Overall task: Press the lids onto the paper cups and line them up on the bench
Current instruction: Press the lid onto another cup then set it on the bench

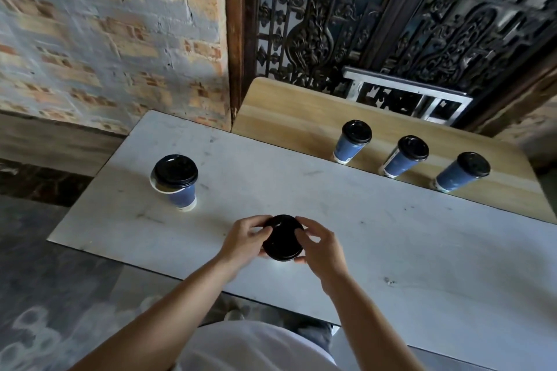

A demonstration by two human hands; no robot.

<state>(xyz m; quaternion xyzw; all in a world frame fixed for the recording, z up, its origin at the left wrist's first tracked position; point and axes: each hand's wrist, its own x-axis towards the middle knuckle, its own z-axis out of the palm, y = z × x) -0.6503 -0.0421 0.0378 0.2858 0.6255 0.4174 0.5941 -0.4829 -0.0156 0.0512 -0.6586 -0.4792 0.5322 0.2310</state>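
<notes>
A black lid sits on a cup that I see from straight above, near the front edge of the white table; the cup body is hidden under it. My left hand grips the lid's left rim, and my right hand holds its right rim with fingers on top. At the table's left stands a blue paper cup with a black lid resting askew on it. Three lidded blue cups stand in a row on the wooden bench behind the table.
A brick wall rises at the back left. A dark carved wooden screen and a metal frame stand behind the bench. The table's front edge runs close to my body, with grey floor to the left.
</notes>
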